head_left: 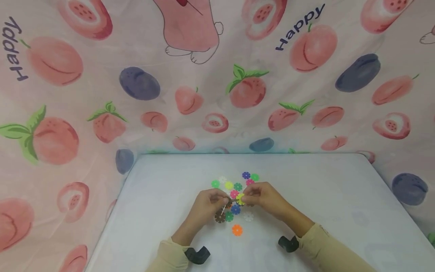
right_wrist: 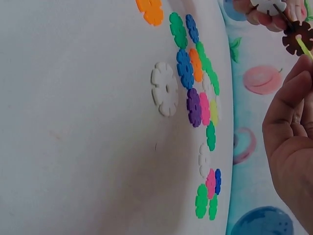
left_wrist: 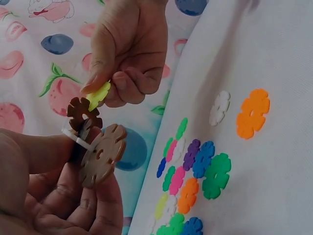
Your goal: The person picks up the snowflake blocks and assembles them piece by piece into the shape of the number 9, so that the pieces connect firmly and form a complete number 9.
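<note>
Above the table, the left hand (head_left: 209, 204) pinches a joined group of notched discs; in the left wrist view it includes a brown disc (left_wrist: 103, 155), a white one seen edge-on (left_wrist: 78, 140) and a darker brown one (left_wrist: 84, 113). The right hand (head_left: 268, 198) pinches a yellow disc (left_wrist: 99, 96) between thumb and finger. This yellow disc meets the dark brown disc (right_wrist: 299, 38) at its edge; whether their slots are joined I cannot tell. Part of the group is hidden by the left fingers (left_wrist: 63, 196).
Loose notched discs lie on the white table (head_left: 163, 181) beneath and beyond the hands, among them an orange one (head_left: 237, 230) nearest the front, a white one (right_wrist: 165, 89) and a purple one (right_wrist: 194, 107). A fruit-patterned cloth (head_left: 190, 75) stands behind the table.
</note>
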{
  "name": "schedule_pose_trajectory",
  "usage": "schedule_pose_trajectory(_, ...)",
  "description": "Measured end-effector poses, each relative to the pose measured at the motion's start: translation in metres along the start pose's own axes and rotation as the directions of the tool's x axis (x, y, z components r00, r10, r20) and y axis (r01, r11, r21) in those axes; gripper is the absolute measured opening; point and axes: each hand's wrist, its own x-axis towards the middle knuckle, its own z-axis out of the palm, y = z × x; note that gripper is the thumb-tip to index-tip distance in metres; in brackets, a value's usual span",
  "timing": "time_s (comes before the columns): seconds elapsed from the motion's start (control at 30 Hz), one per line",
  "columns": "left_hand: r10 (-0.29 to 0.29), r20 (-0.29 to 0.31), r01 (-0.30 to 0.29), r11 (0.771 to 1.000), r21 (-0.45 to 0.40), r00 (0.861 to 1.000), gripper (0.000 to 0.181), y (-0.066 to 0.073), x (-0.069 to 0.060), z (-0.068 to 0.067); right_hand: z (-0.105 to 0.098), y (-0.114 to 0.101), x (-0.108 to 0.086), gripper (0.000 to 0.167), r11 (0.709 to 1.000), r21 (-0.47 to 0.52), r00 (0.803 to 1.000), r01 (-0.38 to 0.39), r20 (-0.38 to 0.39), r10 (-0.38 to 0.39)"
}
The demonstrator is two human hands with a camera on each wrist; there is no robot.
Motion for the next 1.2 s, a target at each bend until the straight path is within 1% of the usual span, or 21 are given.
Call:
schedule_pose_trajectory(0.13, -0.016, 0.044, 0.021, 0.995, -0.098, 0.999, 0.019, -0.002, 0.0, -0.003, -0.002, 0.001, 0.001, 0.023, 1.0, 0.019, 1.0, 0.006, 0.011, -0.006)
schedule_pose_trajectory(0.2, -0.016, 0.064, 0.024, 0.992, -0.125, 0.998, 0.021, -0.003, 0.0, -0.004, -0.003, 0.002, 0.002, 0.023, 1.0, 0.027, 1.0, 0.008, 0.016, -0.009)
schedule_pose_trajectory(0.4, -0.025, 0.12, 0.042, 0.99, -0.134, 0.992, 0.019, -0.006, 0.001, -0.006, -0.007, 0.006, 0.004, 0.021, 1.0, 0.009, 0.999, 0.018, 0.032, -0.019)
schedule_pose_trajectory(0.47, -0.02, 0.136, 0.04, 0.989, -0.145, 0.99, 0.019, -0.008, 0.001, -0.007, -0.009, 0.008, 0.004, 0.021, 1.0, 0.004, 1.0, 0.013, 0.022, -0.013)
schedule_pose_trajectory(0.6, -0.016, 0.163, 0.045, 0.984, -0.171, 0.987, 0.019, -0.008, 0.0, -0.009, -0.015, 0.011, 0.004, 0.026, 0.999, -0.039, 0.999, -0.037, -0.04, 0.036)
schedule_pose_trajectory(0.7, -0.027, 0.172, 0.058, 0.982, -0.178, 0.985, 0.021, -0.006, -0.001, -0.01, -0.02, 0.017, 0.005, 0.026, 0.992, -0.086, 0.992, -0.089, -0.094, 0.081)
schedule_pose_trajectory(0.83, -0.011, 0.199, 0.055, 0.976, -0.213, 0.98, 0.035, -0.006, -0.002, -0.01, -0.027, 0.027, 0.008, 0.021, 0.984, -0.121, 0.983, -0.129, -0.145, 0.111)
schedule_pose_trajectory(1.0, 0.031, 0.228, 0.03, 0.965, -0.26, 0.973, 0.053, -0.007, -0.001, -0.011, -0.036, 0.034, 0.011, 0.022, 0.969, -0.172, 0.968, -0.175, -0.212, 0.137)
schedule_pose_trajectory(1.1, 0.054, 0.244, 0.013, 0.964, -0.266, 0.968, 0.061, -0.008, -0.001, -0.012, -0.041, 0.037, 0.015, 0.026, 0.944, -0.238, 0.948, -0.228, -0.275, 0.16)
schedule_pose_trajectory(1.2, 0.07, 0.264, 0.004, 0.963, -0.27, 0.962, 0.066, -0.009, -0.002, -0.012, -0.044, 0.042, 0.02, 0.03, 0.908, -0.311, 0.928, -0.28, -0.332, 0.172)
